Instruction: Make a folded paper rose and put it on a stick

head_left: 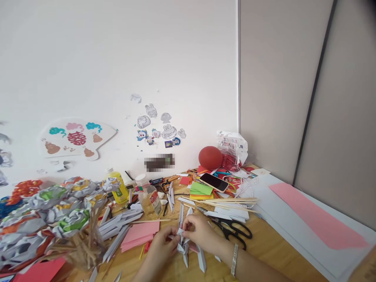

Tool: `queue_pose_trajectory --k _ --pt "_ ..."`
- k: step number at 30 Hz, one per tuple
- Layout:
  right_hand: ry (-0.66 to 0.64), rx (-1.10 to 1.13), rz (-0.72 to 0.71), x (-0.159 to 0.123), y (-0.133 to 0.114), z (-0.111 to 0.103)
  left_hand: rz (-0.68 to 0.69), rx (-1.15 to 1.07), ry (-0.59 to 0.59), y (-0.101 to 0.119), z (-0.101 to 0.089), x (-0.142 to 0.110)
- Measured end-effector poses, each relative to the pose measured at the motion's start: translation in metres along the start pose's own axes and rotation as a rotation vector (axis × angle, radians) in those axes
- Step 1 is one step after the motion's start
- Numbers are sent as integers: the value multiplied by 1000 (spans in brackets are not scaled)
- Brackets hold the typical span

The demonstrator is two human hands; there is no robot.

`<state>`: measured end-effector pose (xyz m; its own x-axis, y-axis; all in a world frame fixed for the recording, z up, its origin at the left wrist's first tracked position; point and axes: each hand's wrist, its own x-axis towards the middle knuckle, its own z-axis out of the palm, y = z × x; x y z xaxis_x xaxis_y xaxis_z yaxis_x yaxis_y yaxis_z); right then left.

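Both my hands meet low in the middle of the wooden table (pixel 273 254). My left hand (pixel 160 248) and my right hand (pixel 201 233) pinch a small piece built of folded white paper strips (pixel 183 244), with strip ends sticking out above and below the fingers. My right wrist wears a silver bracelet (pixel 234 260). Black scissors (pixel 235 229) lie just right of my right hand. A stack of pink paper (pixel 139 234) lies left of my hands, beside more folded white strips (pixel 117 227).
Crumpled coloured foil shapes (pixel 49 215) fill the left. A yellow bottle (pixel 119 188), a clear glue bottle (pixel 149 197), a phone (pixel 214 181), coloured paper pads (pixel 201 190), wooden sticks (pixel 229 201), a red balloon (pixel 210 157) stand behind. A long pink sheet (pixel 317 219) lies right on white paper.
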<state>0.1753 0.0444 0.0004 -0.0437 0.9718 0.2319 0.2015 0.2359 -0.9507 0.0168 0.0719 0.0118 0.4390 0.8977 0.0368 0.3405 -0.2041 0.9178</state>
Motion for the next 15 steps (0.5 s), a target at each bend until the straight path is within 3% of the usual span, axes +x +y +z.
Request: queue_pose_trajectory --k 3,10,15 --pt "-57 49 25 2 7 1 -11 -20 -19 -4 0 1" --pt "-205 154 89 10 27 -2 -33 -93 -198 -15 -1 1" --pt "-211 87 62 8 26 -6 -5 -21 -112 -15 4 0"
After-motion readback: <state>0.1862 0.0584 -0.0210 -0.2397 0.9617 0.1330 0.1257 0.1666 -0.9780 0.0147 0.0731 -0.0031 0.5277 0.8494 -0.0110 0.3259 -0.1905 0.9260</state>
